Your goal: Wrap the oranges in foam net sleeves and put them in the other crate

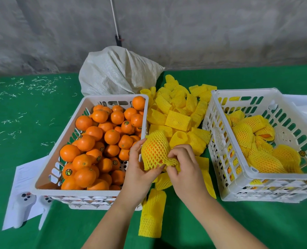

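Head view: your left hand (140, 169) cups the orange (153, 150), which sits inside a yellow sleeve (156, 151), while your right hand (183, 166) pinches the sleeve's loose end; both grips are closed on that one bundle, held above the gap between the two crates. The fruit shows through the stretched mesh, so the net is taut, and a hard tug with your right fingers (172, 155) could tear the foam or pop the orange out the open far end. If your left grip eases, the fruit may roll down among the spare sleeves (178, 119) on the desk (257, 221). The right crate (219, 112) already holds wrapped fruit; a careless drop there may bruise them. The left crate (63, 139) is heaped high, so a nudge from your forearm could spill oranges.
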